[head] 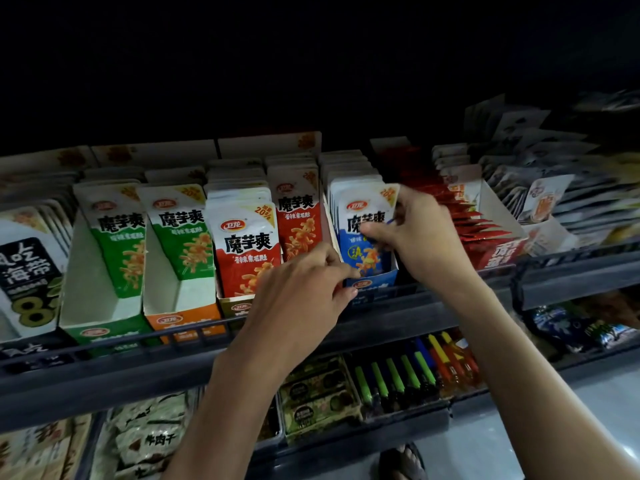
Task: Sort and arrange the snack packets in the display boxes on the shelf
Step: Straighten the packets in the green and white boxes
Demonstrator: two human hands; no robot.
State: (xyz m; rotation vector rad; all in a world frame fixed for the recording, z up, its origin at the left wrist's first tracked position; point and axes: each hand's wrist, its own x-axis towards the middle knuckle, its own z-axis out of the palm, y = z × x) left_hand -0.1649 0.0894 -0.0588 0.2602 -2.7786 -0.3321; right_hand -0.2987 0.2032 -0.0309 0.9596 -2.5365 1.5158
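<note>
Both forearms rise from the lower edge toward the upper shelf (433, 317). On the right hand (415, 230) the grip is pinching the front blue packet (360, 211): the thumb lies across the packet's printed face and the fingers curl over its upper right corner. This packet stands upright at the front of a row of like packets in the blue box (372, 284), which sits at the shelf's front rail. The left hand (304, 282) is lower and to the left, its fingers curled with the tips at the box's front left corner; whether that grip holds the cardboard or only touches it, I cannot tell.

Just left of the blue box stand two rows of red packets (242, 251), the nearer row partly covered by the left hand. Further left are two rows of green packets (117, 237), one in a green box (100, 327) and one in an orange box (180, 320), both with bare space in front. At the far left are black-and-white packets (24, 268). To the right of the right hand, red sachets (485, 230) lean in a white box. On the shelf below lie coloured lighters (398, 375).
</note>
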